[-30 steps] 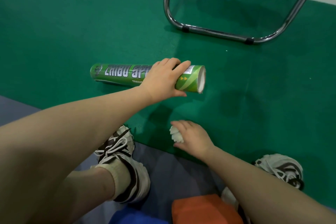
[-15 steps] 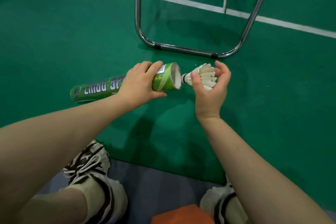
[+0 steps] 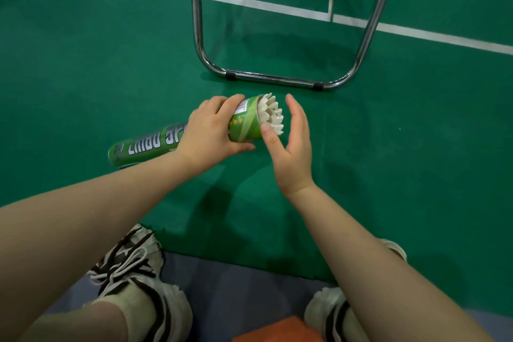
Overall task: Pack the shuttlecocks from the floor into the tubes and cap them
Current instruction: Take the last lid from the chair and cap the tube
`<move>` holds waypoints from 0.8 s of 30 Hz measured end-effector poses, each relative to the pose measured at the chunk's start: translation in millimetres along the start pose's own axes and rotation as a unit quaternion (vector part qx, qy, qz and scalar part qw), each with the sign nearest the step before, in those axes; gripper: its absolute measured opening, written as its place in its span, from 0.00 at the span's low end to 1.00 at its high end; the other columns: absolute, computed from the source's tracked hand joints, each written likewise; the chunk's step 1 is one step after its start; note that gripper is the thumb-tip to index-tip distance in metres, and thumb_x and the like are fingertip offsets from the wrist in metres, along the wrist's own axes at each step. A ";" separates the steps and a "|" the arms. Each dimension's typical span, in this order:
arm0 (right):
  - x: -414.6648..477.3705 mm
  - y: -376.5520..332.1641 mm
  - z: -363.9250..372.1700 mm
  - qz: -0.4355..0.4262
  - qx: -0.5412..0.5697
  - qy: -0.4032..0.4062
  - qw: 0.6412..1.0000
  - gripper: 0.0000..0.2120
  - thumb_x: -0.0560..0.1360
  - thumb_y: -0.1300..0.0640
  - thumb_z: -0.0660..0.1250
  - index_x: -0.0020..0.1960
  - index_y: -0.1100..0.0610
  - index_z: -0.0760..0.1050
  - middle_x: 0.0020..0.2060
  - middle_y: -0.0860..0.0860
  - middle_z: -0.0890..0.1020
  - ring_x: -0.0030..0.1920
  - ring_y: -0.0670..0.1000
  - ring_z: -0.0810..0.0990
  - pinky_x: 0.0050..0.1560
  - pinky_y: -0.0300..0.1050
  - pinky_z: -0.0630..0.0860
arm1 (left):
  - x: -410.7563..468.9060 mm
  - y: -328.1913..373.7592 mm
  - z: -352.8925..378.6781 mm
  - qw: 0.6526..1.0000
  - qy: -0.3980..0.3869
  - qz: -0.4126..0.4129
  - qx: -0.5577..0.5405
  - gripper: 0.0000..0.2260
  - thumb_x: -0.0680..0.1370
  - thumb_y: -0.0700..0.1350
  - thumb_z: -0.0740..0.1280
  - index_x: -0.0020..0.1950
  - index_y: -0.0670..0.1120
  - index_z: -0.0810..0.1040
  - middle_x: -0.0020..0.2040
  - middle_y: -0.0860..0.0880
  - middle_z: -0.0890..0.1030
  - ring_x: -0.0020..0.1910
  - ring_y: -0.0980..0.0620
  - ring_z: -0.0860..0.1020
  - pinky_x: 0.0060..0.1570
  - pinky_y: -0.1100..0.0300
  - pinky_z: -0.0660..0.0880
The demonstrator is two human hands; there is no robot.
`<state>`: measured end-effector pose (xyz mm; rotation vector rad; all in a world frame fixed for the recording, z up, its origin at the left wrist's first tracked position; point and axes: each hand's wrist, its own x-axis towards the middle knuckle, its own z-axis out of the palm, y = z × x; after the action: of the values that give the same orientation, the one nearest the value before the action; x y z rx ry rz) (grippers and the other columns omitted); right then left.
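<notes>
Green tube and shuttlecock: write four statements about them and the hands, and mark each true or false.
1. The left hand grips the green tube near its open end. True.
2. The shuttlecock is pinched in the left hand. False: it sits in the tube's mouth, feather tips sticking out.
3. The right hand holds a cap. False: it is open, thumb at the feathers.
4. A metal chair frame stands beyond the tube. True.

green cardboard shuttlecock tube [image 3: 144, 147] | I read large white letters "ZHIBO SP", the rest covered by left hand [image 3: 208, 133] | small white "TRA" below, cut off | white sticker [image 3: 242, 106] near mouth: print too small to read
</notes>
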<state>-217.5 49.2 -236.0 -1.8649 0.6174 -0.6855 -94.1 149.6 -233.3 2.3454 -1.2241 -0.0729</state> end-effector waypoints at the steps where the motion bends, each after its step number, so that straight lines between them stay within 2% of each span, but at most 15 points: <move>1: -0.2 -0.3 -1.6 -0.039 -0.026 0.012 0.999 0.29 0.72 0.43 0.60 0.68 0.59 0.67 0.63 0.46 0.69 0.66 0.48 0.67 0.69 0.50 0.63 | 2.1 -0.7 -0.9 1.000 0.005 -0.003 -0.001 0.38 0.60 0.56 0.77 0.65 0.44 0.69 0.53 0.41 0.75 0.51 0.39 0.73 0.51 0.44 0.71; 3: 0.8 -1.9 -1.8 -0.085 -0.062 0.022 0.994 0.21 0.72 0.46 0.60 0.58 0.59 0.76 0.52 0.44 0.75 0.55 0.45 0.73 0.61 0.56 0.69 | 5.0 -0.9 -2.8 1.000 0.011 -0.009 -0.005 0.38 0.61 0.57 0.76 0.65 0.44 0.69 0.54 0.41 0.75 0.51 0.40 0.73 0.51 0.44 0.71; 5: 3.6 -5.1 0.5 -0.093 -0.085 0.013 0.992 0.18 0.72 0.47 0.60 0.50 0.59 0.79 0.43 0.42 0.76 0.46 0.42 0.72 0.57 0.56 0.70 | 6.3 2.2 -4.3 1.000 0.021 -0.010 -0.013 0.37 0.62 0.61 0.72 0.65 0.44 0.69 0.54 0.41 0.75 0.51 0.40 0.73 0.50 0.44 0.72; 8: 9.7 -9.1 -1.2 -0.104 -0.085 -0.014 0.991 0.16 0.72 0.47 0.60 0.42 0.60 0.77 0.36 0.44 0.74 0.39 0.43 0.69 0.47 0.52 0.71 | 6.6 10.7 -4.5 0.999 0.034 -0.004 -0.029 0.36 0.62 0.64 0.63 0.64 0.43 0.70 0.52 0.41 0.76 0.49 0.40 0.74 0.49 0.45 0.73; 11: 18.1 -17.3 -10.0 -0.123 -0.088 -0.048 0.987 0.18 0.72 0.46 0.61 0.38 0.62 0.75 0.32 0.48 0.74 0.36 0.48 0.70 0.39 0.50 0.71 | 8.7 15.9 -6.7 0.998 0.043 0.000 -0.041 0.36 0.62 0.63 0.63 0.64 0.44 0.70 0.51 0.42 0.76 0.49 0.41 0.74 0.48 0.45 0.73; 16: 28.8 -39.0 -21.6 -0.091 -0.085 -0.146 0.981 0.18 0.66 0.43 0.64 0.36 0.60 0.74 0.30 0.49 0.75 0.34 0.51 0.71 0.37 0.50 0.71 | 7.3 18.8 -14.8 0.996 0.062 0.005 -0.063 0.33 0.61 0.60 0.63 0.63 0.49 0.67 0.49 0.41 0.75 0.47 0.40 0.74 0.46 0.43 0.73; 19: 33.5 -58.4 -25.1 -0.077 -0.158 -0.236 0.956 0.16 0.64 0.42 0.65 0.35 0.56 0.75 0.29 0.49 0.75 0.33 0.49 0.71 0.35 0.46 0.70 | 1.7 22.8 -22.7 0.994 0.079 0.025 -0.067 0.29 0.62 0.58 0.62 0.61 0.50 0.64 0.47 0.40 0.75 0.45 0.39 0.74 0.44 0.44 0.74; 22: 39.4 -80.5 -28.6 -0.064 -0.266 -0.298 0.915 0.19 0.62 0.38 0.63 0.44 0.51 0.77 0.40 0.48 0.80 0.43 0.50 0.76 0.43 0.45 0.74 | 3.3 32.7 -37.6 0.990 0.108 0.042 -0.075 0.26 0.63 0.55 0.62 0.60 0.50 0.65 0.46 0.39 0.75 0.43 0.40 0.74 0.44 0.46 0.73; 24: 45.0 -95.9 -32.3 -0.083 -0.271 -0.288 0.915 0.17 0.65 0.41 0.67 0.46 0.52 0.78 0.43 0.50 0.80 0.44 0.51 0.75 0.46 0.45 0.73 | 10.4 38.5 -51.3 0.987 0.129 0.061 -0.074 0.25 0.64 0.53 0.61 0.60 0.49 0.65 0.46 0.39 0.75 0.43 0.40 0.74 0.43 0.46 0.73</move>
<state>-197.8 32.1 -128.4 -2.5103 0.2670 -0.0267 -103.5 143.4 -169.3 2.0728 -1.1860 0.1702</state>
